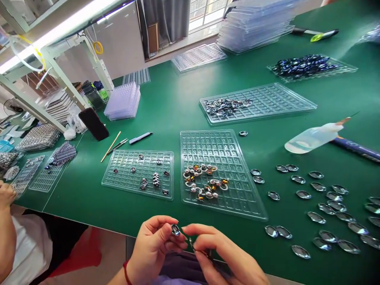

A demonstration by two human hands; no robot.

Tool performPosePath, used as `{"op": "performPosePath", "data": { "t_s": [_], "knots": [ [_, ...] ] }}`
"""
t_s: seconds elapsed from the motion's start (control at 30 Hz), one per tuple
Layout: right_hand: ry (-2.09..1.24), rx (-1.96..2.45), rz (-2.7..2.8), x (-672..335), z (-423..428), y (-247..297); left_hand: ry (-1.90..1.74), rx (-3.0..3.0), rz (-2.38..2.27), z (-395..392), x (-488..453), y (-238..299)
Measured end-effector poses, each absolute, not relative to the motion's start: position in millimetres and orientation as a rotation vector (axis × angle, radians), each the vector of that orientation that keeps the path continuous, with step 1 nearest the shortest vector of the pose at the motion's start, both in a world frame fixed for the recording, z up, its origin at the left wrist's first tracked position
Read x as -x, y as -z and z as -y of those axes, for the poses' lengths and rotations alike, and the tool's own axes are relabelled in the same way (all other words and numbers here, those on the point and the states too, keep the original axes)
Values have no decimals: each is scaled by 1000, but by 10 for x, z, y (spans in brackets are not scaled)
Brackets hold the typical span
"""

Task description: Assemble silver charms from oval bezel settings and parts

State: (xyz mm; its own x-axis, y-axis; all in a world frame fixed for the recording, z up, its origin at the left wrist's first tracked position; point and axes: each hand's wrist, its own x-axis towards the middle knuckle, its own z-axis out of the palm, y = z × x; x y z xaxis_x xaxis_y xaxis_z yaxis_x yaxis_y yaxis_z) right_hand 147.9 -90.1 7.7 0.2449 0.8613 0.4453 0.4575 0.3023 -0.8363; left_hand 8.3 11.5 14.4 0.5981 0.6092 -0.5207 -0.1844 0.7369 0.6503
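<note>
Close to the table's front edge, my left hand (152,247) pinches a dark faceted gem (175,229) between thumb and fingertips. My right hand (219,251) is just right of it, its fingers closed on a small shiny piece (191,242) that is mostly hidden; its kind cannot be made out. Just beyond my hands lies a clear tray (246,198) bearing white rings with silver and orange pieces (208,182). Left of it, another clear tray (121,178) carries several small dark gems (156,179). Loose oval gems (316,217) are spread over the green table to the right.
A soft plastic bottle (311,138) with a thin tip lies at right. Behind are trays of dark gems (305,65) and stacked clear trays (255,23). Tweezers (118,145), a pen (141,137) and a phone (93,124) lie left. Another person's arm (6,233) is at far left.
</note>
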Motion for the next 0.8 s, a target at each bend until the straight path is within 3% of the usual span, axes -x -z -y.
{"op": "performPosePath", "data": {
  "t_s": [0.57, 0.8],
  "knots": [
    [-432, 1219, 1393, -1428, 853, -88, -455, -629, -837, -100, -64, -114],
    [-509, 1273, 1369, -1450, 904, -89, -557, -1224, -817, -106, 4, -113]
  ]
}}
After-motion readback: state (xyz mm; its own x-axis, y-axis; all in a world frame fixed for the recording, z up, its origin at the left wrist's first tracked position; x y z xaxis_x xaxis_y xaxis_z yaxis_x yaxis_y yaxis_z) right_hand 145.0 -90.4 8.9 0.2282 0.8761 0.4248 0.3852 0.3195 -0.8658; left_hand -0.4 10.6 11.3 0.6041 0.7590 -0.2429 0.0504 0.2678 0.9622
